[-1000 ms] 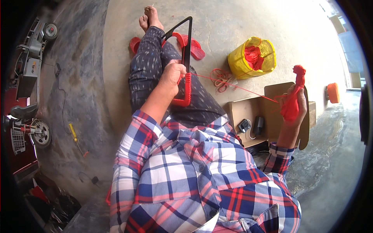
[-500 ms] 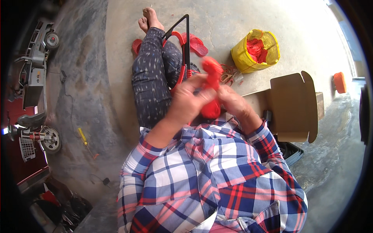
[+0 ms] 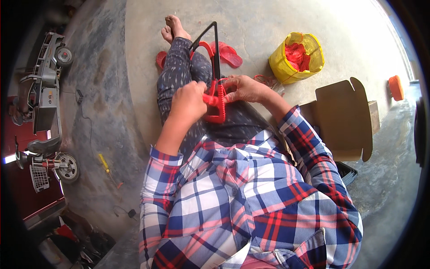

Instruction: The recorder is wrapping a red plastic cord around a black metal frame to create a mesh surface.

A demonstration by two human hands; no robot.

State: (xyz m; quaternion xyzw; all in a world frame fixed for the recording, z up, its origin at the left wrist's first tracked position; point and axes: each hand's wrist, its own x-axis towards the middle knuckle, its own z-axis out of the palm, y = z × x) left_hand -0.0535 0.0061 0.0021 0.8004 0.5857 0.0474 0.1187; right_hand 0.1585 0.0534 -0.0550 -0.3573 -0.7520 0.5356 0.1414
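Note:
What looks like a hacksaw, with a black frame (image 3: 217,62) and a red looped handle (image 3: 221,107), stands over my lap. My left hand (image 3: 189,102) is a fist around one end of a red roll (image 3: 210,99), which reaches to the handle's loop. On the handle's other side, my right hand (image 3: 242,88) has its fingers curled at the loop's upper part. A thin red strand shows by these fingers. Whether they grip the roll or the handle is hidden.
A yellow bag (image 3: 278,62) with red material stands ahead right. Beside me on the right is an open cardboard box (image 3: 342,121). Red slippers (image 3: 230,57) lie past my legs. A yellow-handled tool (image 3: 104,162) and cables lie on the left floor, near parked vehicles (image 3: 47,94).
The red bundle has come down from in front of my chest to the saw's handle. My hands have moved apart, one to each side of the handle.

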